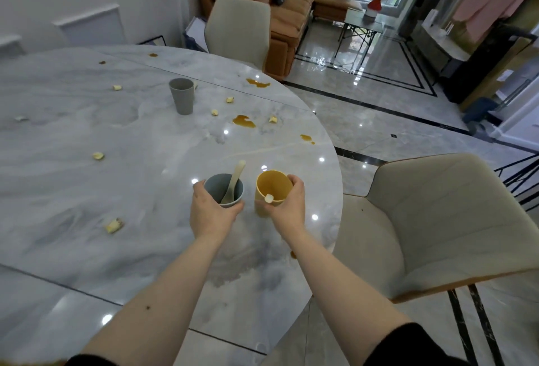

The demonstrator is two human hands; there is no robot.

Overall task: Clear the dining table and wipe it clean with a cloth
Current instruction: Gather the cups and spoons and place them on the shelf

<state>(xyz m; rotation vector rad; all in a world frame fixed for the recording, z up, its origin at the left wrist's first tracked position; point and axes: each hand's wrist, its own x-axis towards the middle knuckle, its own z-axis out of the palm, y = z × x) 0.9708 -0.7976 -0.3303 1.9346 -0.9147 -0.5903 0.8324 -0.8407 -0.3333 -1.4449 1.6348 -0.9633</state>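
Nearest, the left hand [210, 208] gripped the blue-grey cup [224, 190], a spoon [233, 182] leaning inside. Just beside it, the right hand [288, 205] held the yellow cup [272, 190], seemingly pinching a scrap [269, 198] against its rim. The grey cup [182, 96] stood well beyond both, nearer the left hand.

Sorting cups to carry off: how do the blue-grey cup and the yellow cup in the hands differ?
The blue-grey cup holds a pale spoon; the yellow cup holds none. The blue-grey cup is in the left hand, the yellow cup in the right hand, which also pinches a scrap. Both are handleless.
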